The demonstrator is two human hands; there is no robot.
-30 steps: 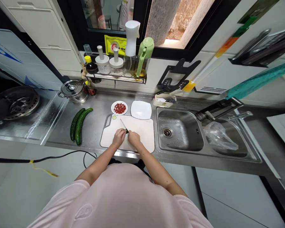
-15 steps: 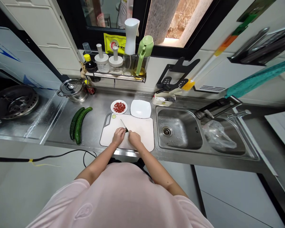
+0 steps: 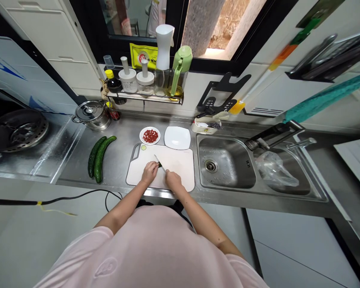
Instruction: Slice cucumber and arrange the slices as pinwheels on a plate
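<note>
On the white cutting board (image 3: 183,166) my left hand (image 3: 149,173) is closed around a short dark green piece of cucumber (image 3: 160,165), mostly hidden by the fingers. My right hand (image 3: 173,181) grips a knife (image 3: 157,158), its thin blade slanting up and left along the right end of that piece. Whether the edge touches the cucumber, I cannot tell. A pale green round slice (image 3: 143,147) lies near the board's upper left corner. Behind the board stand a plate of chopped red pieces (image 3: 150,136) and a white squarish plate (image 3: 177,137).
Two whole cucumbers (image 3: 100,158) lie left of the board, with a lidded steel pot (image 3: 93,115) behind them. A steel sink (image 3: 228,160) adjoins on the right, a plastic bag (image 3: 276,170) in its second basin. Above hangs a seasoning rack (image 3: 144,97).
My right hand has shifted slightly right and down with the knife, so the blade now sits further right. My left hand stays in place on the cucumber piece.
</note>
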